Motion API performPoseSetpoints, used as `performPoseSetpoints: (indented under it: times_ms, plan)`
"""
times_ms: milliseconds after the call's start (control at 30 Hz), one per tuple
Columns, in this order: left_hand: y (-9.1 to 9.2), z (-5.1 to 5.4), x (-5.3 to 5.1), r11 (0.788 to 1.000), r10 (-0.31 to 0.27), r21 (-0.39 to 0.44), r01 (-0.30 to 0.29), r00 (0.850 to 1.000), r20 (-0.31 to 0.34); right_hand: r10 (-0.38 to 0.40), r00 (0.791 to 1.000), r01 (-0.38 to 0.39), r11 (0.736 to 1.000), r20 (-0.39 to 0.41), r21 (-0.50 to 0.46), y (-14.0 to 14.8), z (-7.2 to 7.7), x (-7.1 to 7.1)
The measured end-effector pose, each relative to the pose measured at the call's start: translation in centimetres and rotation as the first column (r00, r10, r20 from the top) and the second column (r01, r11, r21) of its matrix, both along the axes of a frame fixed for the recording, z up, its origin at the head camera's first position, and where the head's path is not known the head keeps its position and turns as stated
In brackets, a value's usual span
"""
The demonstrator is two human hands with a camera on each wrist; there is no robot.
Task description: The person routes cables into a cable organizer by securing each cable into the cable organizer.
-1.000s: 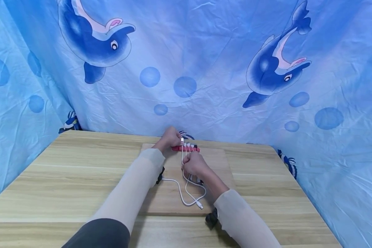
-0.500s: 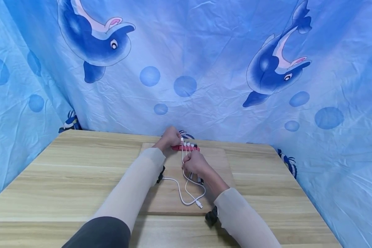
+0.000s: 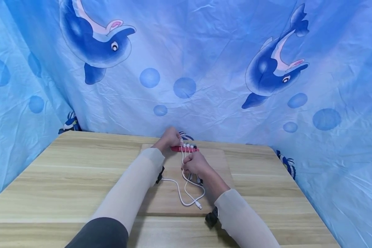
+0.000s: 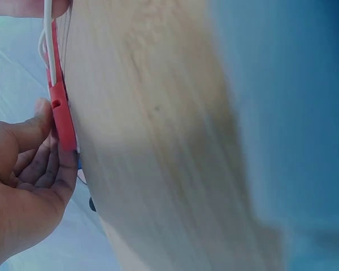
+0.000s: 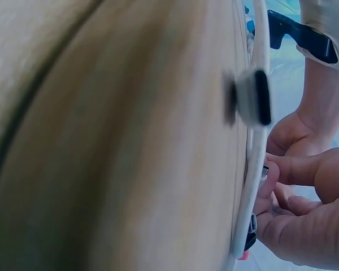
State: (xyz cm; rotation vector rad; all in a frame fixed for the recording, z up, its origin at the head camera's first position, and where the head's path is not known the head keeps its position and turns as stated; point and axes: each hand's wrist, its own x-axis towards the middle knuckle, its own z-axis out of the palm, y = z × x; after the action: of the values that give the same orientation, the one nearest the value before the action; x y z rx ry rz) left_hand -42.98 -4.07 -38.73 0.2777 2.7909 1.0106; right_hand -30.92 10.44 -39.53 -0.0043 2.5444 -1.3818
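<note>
My left hand point(image 3: 171, 137) grips the left end of a red cable holder point(image 3: 175, 149) near the board's far edge; in the left wrist view the thumb presses the front of the red strip point(image 4: 65, 121), with the fingers behind. Several white plugs point(image 3: 187, 145) stand in a row along the holder, their cords running towards me. My right hand point(image 3: 194, 163) is just below, pinching a white USB cable point(image 3: 182, 157) with curled fingers. A cable's loose connector point(image 3: 198, 205) lies on the board, also large in the right wrist view as an oval plug point(image 5: 254, 99). Fingertip contact is partly hidden.
A thin wooden board point(image 3: 161, 203) lies on the wood-grain table point(image 3: 65, 186). Cord loops point(image 3: 177, 186) spread across it beneath the hands. Black wrist-worn devices point(image 3: 211, 218) sit close to the tabletop. A blue dolphin curtain point(image 3: 204, 113) closes off the back and sides.
The white plug at the holder's left end sits slightly lower and shows less beside the left fingertips. Both hands stay nearly in place; the view shifts a little.
</note>
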Motion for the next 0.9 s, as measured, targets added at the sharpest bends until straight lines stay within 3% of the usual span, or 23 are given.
performPoseSetpoints:
  times_ms: [300,567,900]
  plan:
    - [-0.2,0.4,0.4,0.999,0.041,0.013,-0.041,0.999,0.018,-0.014,1.0,0.015,0.999,0.013,-0.043,0.0,-0.3,-0.1]
    - [-1.1,1.7,1.3,0.999,0.039,0.04,-0.038,0.999,-0.031,-0.037,0.998,0.041,0.995,0.048,-0.096,0.0,-0.3,-0.2]
    - [-2.6,3.5,2.5,0.994,-0.04,0.092,0.054,0.988,-0.147,-0.021,1.0,0.022,0.995,0.009,-0.1,0.1,0.0,-0.1]
